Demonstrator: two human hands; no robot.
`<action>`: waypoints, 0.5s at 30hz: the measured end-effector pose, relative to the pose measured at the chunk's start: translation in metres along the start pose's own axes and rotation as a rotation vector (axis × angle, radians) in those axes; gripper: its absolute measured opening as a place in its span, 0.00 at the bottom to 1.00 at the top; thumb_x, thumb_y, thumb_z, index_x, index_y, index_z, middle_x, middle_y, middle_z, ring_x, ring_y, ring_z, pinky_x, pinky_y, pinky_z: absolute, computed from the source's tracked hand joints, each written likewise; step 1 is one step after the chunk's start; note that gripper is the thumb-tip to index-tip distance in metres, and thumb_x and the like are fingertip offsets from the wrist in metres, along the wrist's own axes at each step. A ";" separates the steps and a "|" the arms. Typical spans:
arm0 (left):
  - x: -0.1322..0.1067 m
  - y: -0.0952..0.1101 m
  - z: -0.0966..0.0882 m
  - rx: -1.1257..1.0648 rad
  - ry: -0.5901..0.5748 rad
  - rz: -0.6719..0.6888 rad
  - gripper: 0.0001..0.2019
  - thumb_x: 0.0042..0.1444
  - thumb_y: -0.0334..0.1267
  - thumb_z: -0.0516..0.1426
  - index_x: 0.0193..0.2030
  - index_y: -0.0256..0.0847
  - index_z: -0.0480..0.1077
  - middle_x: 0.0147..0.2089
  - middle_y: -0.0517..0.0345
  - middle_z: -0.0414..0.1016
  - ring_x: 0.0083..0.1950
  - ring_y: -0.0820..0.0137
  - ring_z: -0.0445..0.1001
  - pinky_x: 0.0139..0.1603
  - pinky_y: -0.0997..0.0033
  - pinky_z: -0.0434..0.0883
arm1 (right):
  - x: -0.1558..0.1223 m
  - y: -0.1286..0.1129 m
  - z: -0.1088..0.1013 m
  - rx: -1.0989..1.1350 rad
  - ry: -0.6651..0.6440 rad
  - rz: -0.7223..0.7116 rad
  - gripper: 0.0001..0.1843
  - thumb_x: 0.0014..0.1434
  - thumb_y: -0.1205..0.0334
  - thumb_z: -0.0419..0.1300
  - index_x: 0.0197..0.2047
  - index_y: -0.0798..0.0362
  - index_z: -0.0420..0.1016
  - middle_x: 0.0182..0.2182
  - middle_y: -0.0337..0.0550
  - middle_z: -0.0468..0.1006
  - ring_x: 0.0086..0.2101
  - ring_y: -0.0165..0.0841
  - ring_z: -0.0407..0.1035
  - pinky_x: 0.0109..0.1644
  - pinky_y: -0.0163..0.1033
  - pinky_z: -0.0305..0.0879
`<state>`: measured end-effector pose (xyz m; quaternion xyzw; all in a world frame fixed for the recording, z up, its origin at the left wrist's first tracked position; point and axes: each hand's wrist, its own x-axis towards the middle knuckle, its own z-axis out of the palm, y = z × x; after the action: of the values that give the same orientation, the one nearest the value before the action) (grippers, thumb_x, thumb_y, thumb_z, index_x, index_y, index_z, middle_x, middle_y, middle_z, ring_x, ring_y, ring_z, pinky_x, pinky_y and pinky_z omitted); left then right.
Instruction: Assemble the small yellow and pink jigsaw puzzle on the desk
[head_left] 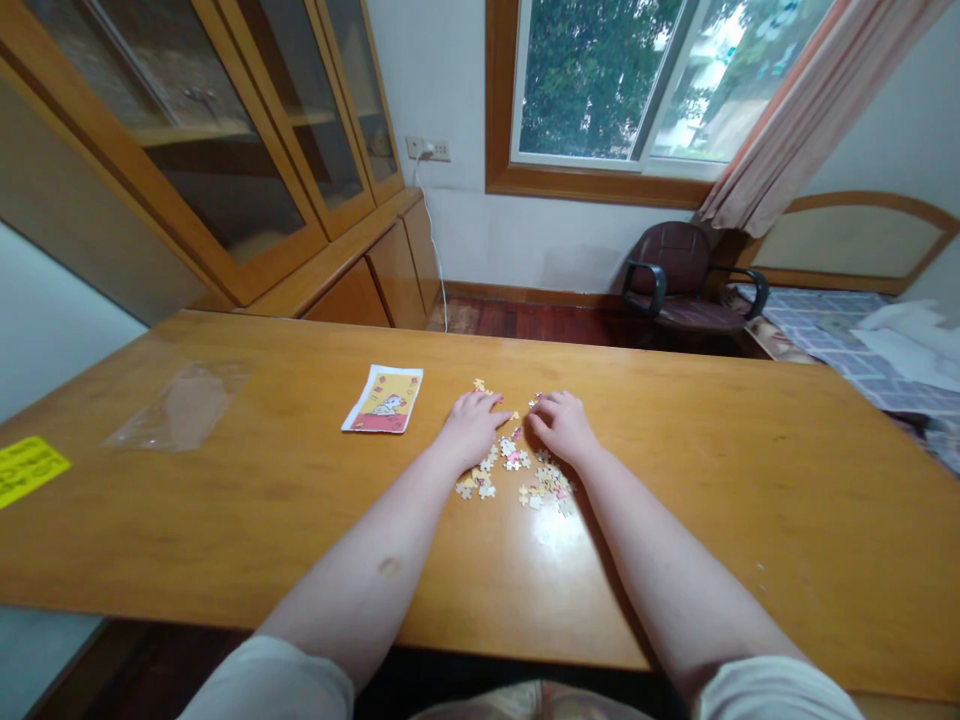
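Observation:
Small jigsaw puzzle pieces [513,455] lie loose in a pile at the middle of the wooden table, in cream, yellow, pink and white. My left hand [472,428] rests palm down on the pile's left side, thumb and fingers apart, with pieces partly hidden under it. Across a narrow gap, my right hand [561,425] is bent down over the right side, its fingertips touching pieces near the far edge. What lies beneath its palm is hidden. To the left is a small picture card [388,402] showing a white animal on yellow and red.
A clear plastic bag [184,405] lies on the table [285,530] at left, with a yellow label [31,470] near the left edge. Beyond the table stand a glass-fronted cabinet [322,235], an office chair [682,270] and a bed [825,325].

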<state>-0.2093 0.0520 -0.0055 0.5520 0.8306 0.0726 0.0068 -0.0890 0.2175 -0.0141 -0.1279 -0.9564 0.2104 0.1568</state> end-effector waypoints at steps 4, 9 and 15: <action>0.000 -0.008 -0.007 0.068 0.053 -0.102 0.17 0.57 0.31 0.51 0.49 0.47 0.75 0.59 0.51 0.70 0.59 0.57 0.62 0.61 0.52 0.58 | 0.000 0.003 -0.002 0.077 -0.139 -0.197 0.12 0.55 0.68 0.56 0.34 0.47 0.81 0.38 0.42 0.76 0.43 0.38 0.63 0.50 0.46 0.54; -0.001 -0.016 -0.022 0.055 0.046 -0.218 0.14 0.57 0.30 0.51 0.42 0.43 0.78 0.48 0.50 0.76 0.51 0.59 0.68 0.54 0.56 0.62 | 0.000 0.004 -0.004 -0.027 -0.047 -0.024 0.14 0.57 0.67 0.54 0.36 0.49 0.82 0.40 0.46 0.76 0.43 0.40 0.62 0.49 0.48 0.53; -0.004 -0.016 -0.040 -0.027 -0.075 -0.075 0.09 0.52 0.30 0.58 0.30 0.48 0.80 0.43 0.57 0.79 0.50 0.61 0.68 0.53 0.57 0.60 | -0.003 -0.004 -0.010 0.032 -0.165 -0.237 0.16 0.55 0.68 0.56 0.40 0.44 0.82 0.46 0.42 0.75 0.47 0.40 0.60 0.54 0.49 0.52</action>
<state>-0.2264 0.0372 0.0321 0.5227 0.8489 0.0627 0.0480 -0.0837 0.2171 -0.0047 0.0061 -0.9710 0.2155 0.1035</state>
